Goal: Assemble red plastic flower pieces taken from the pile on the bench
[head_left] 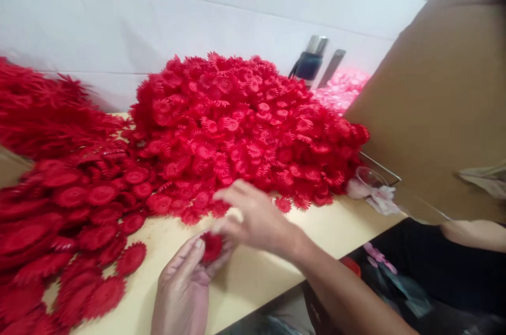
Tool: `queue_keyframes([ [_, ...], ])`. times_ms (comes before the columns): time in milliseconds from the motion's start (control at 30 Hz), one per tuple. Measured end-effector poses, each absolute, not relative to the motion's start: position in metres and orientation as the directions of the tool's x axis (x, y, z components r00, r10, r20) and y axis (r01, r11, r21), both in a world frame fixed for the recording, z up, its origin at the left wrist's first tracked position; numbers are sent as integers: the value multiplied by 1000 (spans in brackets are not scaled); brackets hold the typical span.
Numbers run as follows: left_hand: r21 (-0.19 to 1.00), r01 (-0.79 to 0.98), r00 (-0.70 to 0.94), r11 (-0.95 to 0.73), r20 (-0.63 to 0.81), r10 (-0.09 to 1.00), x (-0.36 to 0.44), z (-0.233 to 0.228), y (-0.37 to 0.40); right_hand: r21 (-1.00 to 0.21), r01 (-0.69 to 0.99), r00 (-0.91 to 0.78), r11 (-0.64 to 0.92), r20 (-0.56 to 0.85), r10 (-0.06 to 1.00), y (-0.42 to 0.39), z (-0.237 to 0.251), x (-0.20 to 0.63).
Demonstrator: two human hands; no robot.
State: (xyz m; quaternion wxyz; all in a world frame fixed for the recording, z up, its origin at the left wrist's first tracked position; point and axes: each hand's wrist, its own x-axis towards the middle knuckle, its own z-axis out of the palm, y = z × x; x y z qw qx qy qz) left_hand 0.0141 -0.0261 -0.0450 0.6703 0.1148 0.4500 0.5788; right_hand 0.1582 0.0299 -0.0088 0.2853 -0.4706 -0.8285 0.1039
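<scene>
My left hand (185,277) is closed round a small stack or single piece of red artificial flower petals (211,247), its thumb on the near edge. Just above and to the right is my right hand (253,216), slightly blurred, its thumb and fingers apart with nothing seen between them. Its fingertips are close to the front of a big heap of small red artificial flowers (245,129). Larger, flatter red flower discs (75,195) lie piled at the left, some stacked on their sides.
Behind the heap stand a dark bottle (310,63) with a silver cap and pink petals (343,87). A large cardboard box (438,98) blocks the right side. A clear cup (371,178) lies near crumpled tissue (381,200). Another person's arm (476,237) shows at the right edge.
</scene>
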Motion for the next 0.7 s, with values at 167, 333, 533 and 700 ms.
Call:
queue_keyframes([
  [167, 715, -607, -50, 347, -470, 881, 16, -48, -26, -588, 560, -542, 584, 274, 795, 7, -29, 146],
  [333, 770, -567, -171, 292, -457, 873, 18, -48, -24, -577, 590, -495, 564, 294, 818, 3, -19, 154],
  [533, 806, -486, -121, 336, -443, 888, 18, -48, -27, -732, 513, -465, 449, 202, 862, -4, -20, 149],
  [700, 853, -408, -53, 324, -376, 925, 1, -60, -33, -918, 279, -532, 282, 96, 841, 0, -30, 158],
])
